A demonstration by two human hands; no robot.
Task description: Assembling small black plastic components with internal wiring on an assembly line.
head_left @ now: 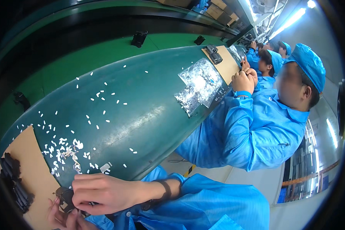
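Note:
At the lower left, my left hand (68, 219) grips a small dark part (66, 198) with a rounded outline, holding it above the edge of a cardboard sheet (32, 153). My right hand (101, 193) lies over its right side, fingers curled and pinched close to the part; what is between those fingertips is hidden. Several black moulded pieces (15, 184) rest on the cardboard, left of my hands. Just beyond them, many small white pieces (61, 153) are scattered over the green table mat (134, 122).
Clear plastic bags (201, 84) lie farther along the table. Beyond them, black parts (214, 54) sit on another cardboard sheet (222, 63). To the right a co-worker in blue (257, 126) works with both hands raised, and more people sit behind.

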